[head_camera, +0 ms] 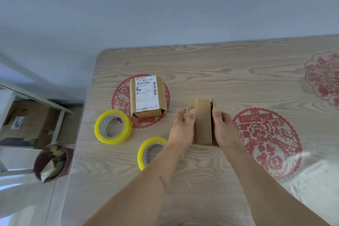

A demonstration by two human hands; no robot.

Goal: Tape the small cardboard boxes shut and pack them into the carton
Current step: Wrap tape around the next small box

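Observation:
A small plain cardboard box [203, 123] sits on the wood-grain table [229, 71] with its top flaps partly raised. My left hand [182, 128] grips its left side, thumb on the top flap. My right hand [222, 128] grips its right side, thumb at the flap edge. A second small box [146, 95] with a white shipping label lies farther back on the left. Two yellow tape rolls lie flat: one [113, 126] left of the labelled box, the other [150, 151] partly under my left forearm.
Red paper-cut patterns [267, 143] decorate the table. Beyond the table's left edge, lower down, are a brown carton [27, 121] behind a white frame and a dark bin [52, 161] with scraps. A pale wall stands behind the table.

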